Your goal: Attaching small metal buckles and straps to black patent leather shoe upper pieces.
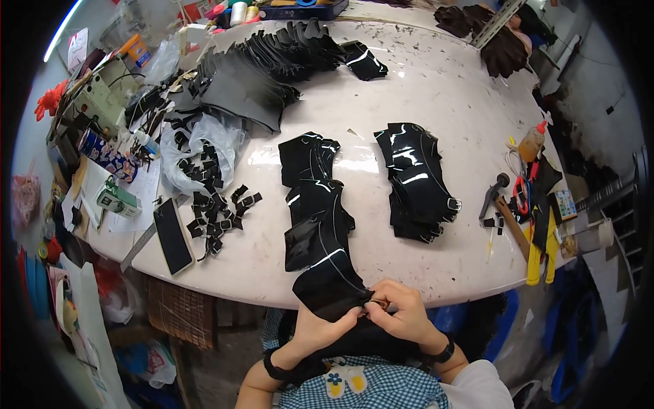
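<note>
At the table's front edge I hold a shiny black leather piece, apparently a cut shoe part, with a pale stitched line. My left hand is closed on its near edge. My right hand pinches its right corner, where a small brownish bit shows between the fingertips; its detail is hidden. Beyond the held piece, similar black pieces lie overlapped in a row. To their right is another stack of glossy pieces with small metal buckles along its near right side.
Loose black buckle straps spill from a clear plastic bag at left, near a phone. A long fan of dark grey pieces fills the back. Hammer, scissors and a glue bottle lie right.
</note>
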`<control>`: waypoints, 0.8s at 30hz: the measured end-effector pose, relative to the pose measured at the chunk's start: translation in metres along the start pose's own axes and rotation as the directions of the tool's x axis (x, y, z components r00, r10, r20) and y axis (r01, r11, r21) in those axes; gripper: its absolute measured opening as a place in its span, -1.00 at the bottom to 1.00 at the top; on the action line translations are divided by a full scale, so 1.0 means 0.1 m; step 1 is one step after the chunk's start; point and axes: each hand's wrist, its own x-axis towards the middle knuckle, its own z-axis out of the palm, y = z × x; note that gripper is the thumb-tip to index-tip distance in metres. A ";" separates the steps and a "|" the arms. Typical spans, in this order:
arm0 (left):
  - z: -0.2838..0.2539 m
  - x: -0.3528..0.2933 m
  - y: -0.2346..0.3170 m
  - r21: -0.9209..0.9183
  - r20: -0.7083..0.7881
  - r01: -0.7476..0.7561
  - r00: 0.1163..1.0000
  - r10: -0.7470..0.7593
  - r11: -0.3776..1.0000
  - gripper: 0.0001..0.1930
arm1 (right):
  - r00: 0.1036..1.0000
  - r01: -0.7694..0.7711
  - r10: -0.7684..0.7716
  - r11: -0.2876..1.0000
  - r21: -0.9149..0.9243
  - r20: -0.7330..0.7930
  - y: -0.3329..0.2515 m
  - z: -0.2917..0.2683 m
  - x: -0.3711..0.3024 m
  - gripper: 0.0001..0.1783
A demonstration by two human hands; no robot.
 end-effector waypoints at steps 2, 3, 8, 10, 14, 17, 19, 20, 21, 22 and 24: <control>0.02 -0.01 -0.01 0.023 -0.015 -0.031 0.999 0.031 0.999 -0.78 | 1.000 0.005 -0.005 1.000 -0.011 -0.006 0.01 0.02 -0.01 -0.87; 0.02 -0.01 -0.02 0.049 -0.025 -0.060 0.998 0.062 0.997 -0.78 | 1.000 -0.008 0.008 1.000 -0.003 -0.022 0.01 0.03 -0.02 -0.87; 0.00 -0.01 0.01 0.065 -0.001 -0.092 0.996 0.092 0.994 -0.78 | 0.967 -0.132 0.183 0.956 0.261 -0.179 -0.03 0.11 -0.03 -0.86; -0.01 -0.01 0.02 0.075 0.016 -0.096 0.995 0.095 0.993 -0.78 | 1.000 -0.023 0.023 1.000 0.010 -0.016 0.00 0.04 -0.01 -0.85; -0.02 0.01 0.07 0.179 0.029 -0.185 0.983 0.183 0.966 -0.78 | 1.000 0.022 -0.022 0.999 0.028 -0.021 0.03 0.03 -0.02 -0.84; -0.02 -0.03 0.03 0.155 0.033 -0.191 0.981 0.189 0.969 -0.78 | 1.000 0.000 0.000 0.999 0.054 -0.008 0.08 0.05 -0.07 -0.82; 0.04 -0.11 -0.06 0.177 -0.018 -0.172 0.984 0.178 0.969 -0.76 | 0.992 -0.121 0.123 0.978 0.167 -0.001 0.15 0.10 -0.11 -0.82; 0.09 -0.13 -0.08 0.237 -0.061 -0.188 0.976 0.208 0.953 -0.74 | 0.993 -0.119 0.121 0.979 0.165 -0.001 0.16 0.11 -0.08 -0.82; 0.07 -0.11 -0.05 0.588 0.140 -0.394 0.910 0.391 0.706 -0.67 | 0.999 -0.031 0.035 0.995 0.094 -0.042 0.16 0.12 -0.05 -0.82; 0.11 -0.11 -0.06 0.575 0.177 -0.469 0.871 0.458 0.671 -0.62 | 0.996 0.056 -0.054 0.998 0.018 -0.077 0.15 0.13 -0.02 -0.81; 0.16 -0.12 0.10 0.611 0.144 -0.496 0.836 0.529 0.617 -0.62 | 0.995 0.042 -0.045 0.998 -0.044 -0.088 0.22 0.15 -0.08 -0.75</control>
